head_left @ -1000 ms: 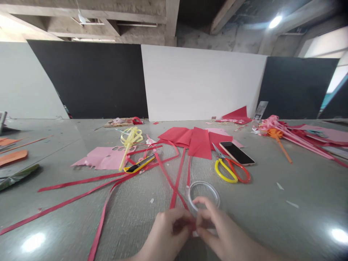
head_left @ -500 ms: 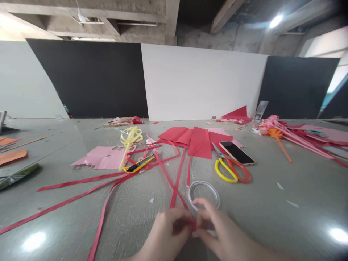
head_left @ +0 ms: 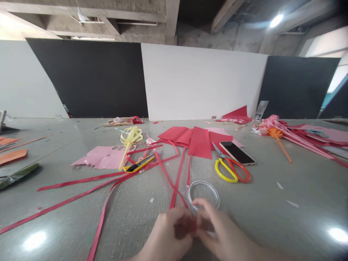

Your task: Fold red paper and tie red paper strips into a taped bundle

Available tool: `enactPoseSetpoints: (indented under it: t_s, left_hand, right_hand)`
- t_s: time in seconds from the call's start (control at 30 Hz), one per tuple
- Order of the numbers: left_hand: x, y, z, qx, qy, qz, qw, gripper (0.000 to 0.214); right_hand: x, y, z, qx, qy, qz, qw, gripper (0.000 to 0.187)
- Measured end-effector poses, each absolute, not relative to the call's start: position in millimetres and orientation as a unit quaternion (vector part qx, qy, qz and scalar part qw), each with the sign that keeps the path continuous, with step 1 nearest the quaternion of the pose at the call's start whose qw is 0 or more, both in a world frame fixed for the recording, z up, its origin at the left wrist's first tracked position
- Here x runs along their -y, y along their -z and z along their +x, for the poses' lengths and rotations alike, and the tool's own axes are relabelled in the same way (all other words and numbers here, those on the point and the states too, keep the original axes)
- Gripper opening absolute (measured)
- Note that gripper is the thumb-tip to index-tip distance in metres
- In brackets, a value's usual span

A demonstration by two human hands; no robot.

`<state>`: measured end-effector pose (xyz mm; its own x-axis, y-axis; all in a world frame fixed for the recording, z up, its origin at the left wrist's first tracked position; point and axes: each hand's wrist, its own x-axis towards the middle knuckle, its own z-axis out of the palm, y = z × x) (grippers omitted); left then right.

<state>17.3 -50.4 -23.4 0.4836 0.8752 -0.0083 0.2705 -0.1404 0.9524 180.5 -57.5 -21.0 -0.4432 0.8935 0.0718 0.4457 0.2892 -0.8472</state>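
Observation:
My left hand [head_left: 170, 233] and my right hand [head_left: 217, 228] meet at the near middle of the table, fingertips pinched together. Between them they hold a red paper strip [head_left: 192, 224], mostly hidden by the fingers and a little blurred. Just beyond my right hand lies a roll of clear tape [head_left: 190, 192], partly behind its raised index finger. Two more red paper strips [head_left: 178, 177] cross on the table and run toward my left hand. A pair of scissors [head_left: 230, 175] with one yellow and one red handle rests farther right.
Red paper sheets [head_left: 199, 143] and a phone [head_left: 237, 152] lie beyond the hands. To the left are a yellow utility knife [head_left: 139, 164], pink paper [head_left: 104, 158], a yellow paper-strip flower [head_left: 131, 137] and long red strips [head_left: 65, 198]. Pink strips [head_left: 274, 125] pile up at the right.
My left fingertips have shifted slightly against my right ones, and the held strip is now less visible between them. The things on the table have not moved.

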Motion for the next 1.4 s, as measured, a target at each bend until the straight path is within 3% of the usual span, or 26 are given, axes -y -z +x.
enactPoseSetpoints:
  t_s: [0.37, 0.53, 0.6, 0.73, 1.07, 1.4]
  left_hand:
    - [49.6, 28.0, 17.2, -0.380, -0.427, 0.588, 0.572, 0.024]
    - [48.5, 23.1, 15.4, -0.385, -0.384, 0.610, 0.576, 0.008]
    - [49.7, 20.2, 15.3, -0.395, -0.344, 0.644, 0.558, 0.003]
    - [51.7, 18.6, 17.2, -0.448, -0.290, 0.676, 0.508, 0.014]
    - [56.1, 21.8, 17.2, -0.471, -0.280, 0.696, 0.464, 0.020]
    - [57.2, 16.4, 17.0, -0.448, -0.300, 0.764, 0.355, 0.022]
  right_hand:
    - [59.2, 25.7, 184.3, 0.755, -0.341, -0.476, 0.294, 0.042]
    - [57.6, 25.3, 184.3, 0.754, -0.331, -0.464, 0.327, 0.039]
    - [58.1, 25.2, 184.4, 0.752, -0.334, -0.462, 0.331, 0.039]
    - [60.5, 24.8, 184.4, 0.760, -0.328, -0.455, 0.328, 0.039]
    - [62.8, 22.1, 180.5, 0.754, -0.319, -0.460, 0.343, 0.039]
    - [65.0, 13.7, 177.7, 0.782, -0.230, -0.495, 0.302, 0.013]
